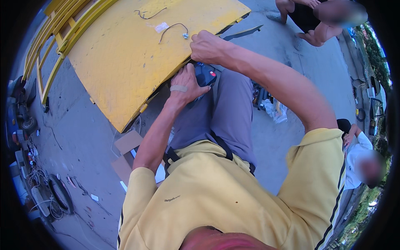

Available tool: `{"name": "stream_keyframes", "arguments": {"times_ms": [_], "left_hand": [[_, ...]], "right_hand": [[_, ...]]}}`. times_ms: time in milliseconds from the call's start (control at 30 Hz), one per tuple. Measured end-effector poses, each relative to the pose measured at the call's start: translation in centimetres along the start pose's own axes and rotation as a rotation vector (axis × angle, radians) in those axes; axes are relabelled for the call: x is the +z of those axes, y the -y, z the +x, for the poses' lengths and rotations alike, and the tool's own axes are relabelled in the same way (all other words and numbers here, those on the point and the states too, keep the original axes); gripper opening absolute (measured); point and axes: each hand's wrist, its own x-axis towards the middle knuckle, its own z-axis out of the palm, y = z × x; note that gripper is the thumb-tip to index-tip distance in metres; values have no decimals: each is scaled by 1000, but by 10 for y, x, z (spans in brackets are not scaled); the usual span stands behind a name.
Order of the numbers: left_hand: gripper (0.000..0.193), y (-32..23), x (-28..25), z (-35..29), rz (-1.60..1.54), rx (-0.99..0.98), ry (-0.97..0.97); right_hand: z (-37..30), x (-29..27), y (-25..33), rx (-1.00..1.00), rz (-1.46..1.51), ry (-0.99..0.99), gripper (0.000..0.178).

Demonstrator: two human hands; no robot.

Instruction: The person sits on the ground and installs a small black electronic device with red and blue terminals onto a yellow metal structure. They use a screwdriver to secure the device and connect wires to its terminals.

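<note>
At the near edge of a yellow metal platform (125, 62), my left hand (185, 85) lies against a dark boxy device with a red spot (205, 75). Its thumb stretches across the device and its bent fingers rest along the left side, some tips hard to see beside the platform edge. Just above and to the right, my right hand (206, 48) is closed in a fist beside the same edge. Whatever its fingers pinch, if anything, is hidden. The device sits at my knees, partly covered by my left hand.
On the platform lie two dark wires, one beside a small shiny connector (185, 36), and a clear plastic scrap (161, 27). Yellow railings (52, 50) rise at left. Cardboard (128, 142) lies by my left arm, a plastic bag (276, 111) right of my legs. Two people crouch at right.
</note>
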Motion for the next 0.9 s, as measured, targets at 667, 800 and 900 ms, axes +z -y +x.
{"name": "stream_keyframes", "arguments": {"times_ms": [667, 800, 900], "left_hand": [[73, 11, 3, 0, -72, 30, 24], [71, 14, 6, -2, -71, 52, 14], [70, 15, 7, -2, -71, 79, 17]], "right_hand": [[-1, 8, -8, -77, -89, 55, 12], [-1, 9, -4, -143, -78, -78, 13], [10, 7, 5, -16, -63, 70, 12]]}}
